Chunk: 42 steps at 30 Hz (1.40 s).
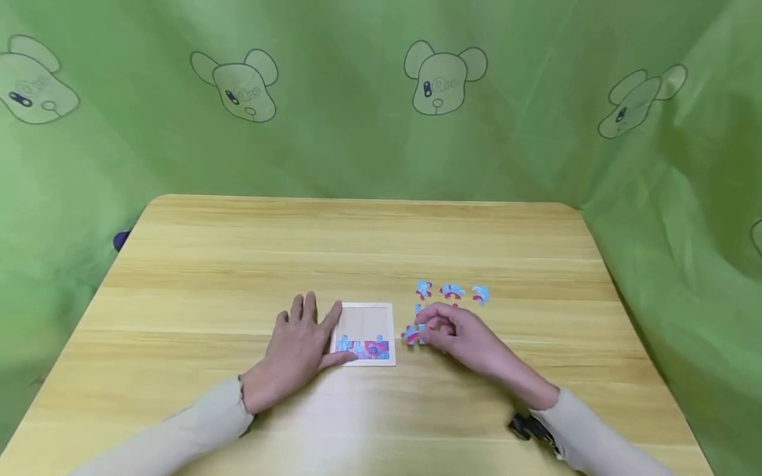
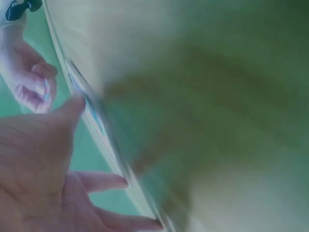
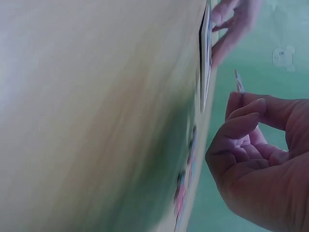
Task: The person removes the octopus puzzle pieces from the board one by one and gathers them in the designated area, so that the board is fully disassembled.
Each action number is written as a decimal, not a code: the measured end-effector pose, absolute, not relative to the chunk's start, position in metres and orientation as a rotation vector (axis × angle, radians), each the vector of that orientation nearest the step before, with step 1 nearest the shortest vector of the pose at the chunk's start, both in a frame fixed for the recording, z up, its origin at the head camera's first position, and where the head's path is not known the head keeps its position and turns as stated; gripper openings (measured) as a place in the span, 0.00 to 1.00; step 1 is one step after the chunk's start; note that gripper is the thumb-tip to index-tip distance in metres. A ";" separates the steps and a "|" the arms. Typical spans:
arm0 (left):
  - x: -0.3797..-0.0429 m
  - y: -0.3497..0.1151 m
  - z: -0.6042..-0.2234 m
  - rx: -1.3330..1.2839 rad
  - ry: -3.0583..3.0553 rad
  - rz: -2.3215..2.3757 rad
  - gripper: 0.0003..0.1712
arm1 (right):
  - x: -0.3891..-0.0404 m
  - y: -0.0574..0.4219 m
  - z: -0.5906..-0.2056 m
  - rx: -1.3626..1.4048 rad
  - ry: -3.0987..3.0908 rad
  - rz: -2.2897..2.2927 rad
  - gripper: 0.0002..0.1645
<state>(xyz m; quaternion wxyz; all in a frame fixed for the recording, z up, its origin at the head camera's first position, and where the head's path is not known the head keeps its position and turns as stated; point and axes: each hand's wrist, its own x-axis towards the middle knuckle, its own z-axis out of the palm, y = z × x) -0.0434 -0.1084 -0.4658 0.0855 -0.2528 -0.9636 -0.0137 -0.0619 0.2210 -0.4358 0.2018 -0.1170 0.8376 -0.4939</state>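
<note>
A square jigsaw tray [image 1: 364, 306] with a pale frame lies on the table, and joined blue, pink and purple pieces [image 1: 375, 349] fill its lower strip. My left hand [image 1: 297, 344] rests along the tray's left side, fingers spread, the thumb over the lower frame and the index fingertip at the upper left corner. Right of the tray, my right hand [image 1: 461, 334] pinches a blue and pink puzzle piece [image 1: 412, 335] between thumb and fingers. In the right wrist view this puzzle piece [image 3: 239, 81] shows edge-on, raised off the table.
Loose puzzle pieces [image 1: 452, 291] lie in a row beyond my right hand, with others partly hidden under it. The wooden table [image 1: 238, 244] has green cloth [image 1: 351, 152] with mouse-like heads behind it. A black device [image 1: 526, 428] sits at the right wrist.
</note>
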 end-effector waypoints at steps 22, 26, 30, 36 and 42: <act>-0.057 -0.122 -0.449 -0.909 -3.093 -0.267 0.64 | -0.066 0.314 -0.438 -0.105 2.447 -1.387 0.20; -0.054 -0.123 -0.451 -0.892 -3.058 -0.259 0.62 | -0.070 0.317 -0.442 -0.050 2.452 -1.366 0.21; -0.053 -0.124 -0.452 -0.889 -3.024 -0.253 0.61 | -0.075 0.319 -0.444 -0.006 2.465 -1.324 0.20; -0.052 -0.125 -0.453 -0.873 -3.017 -0.242 0.61 | -0.078 0.320 -0.444 0.010 2.504 -1.249 0.19; -0.051 -0.121 -0.454 -0.879 -3.012 -0.241 0.61 | -0.077 0.322 -0.443 0.028 2.565 -1.183 0.17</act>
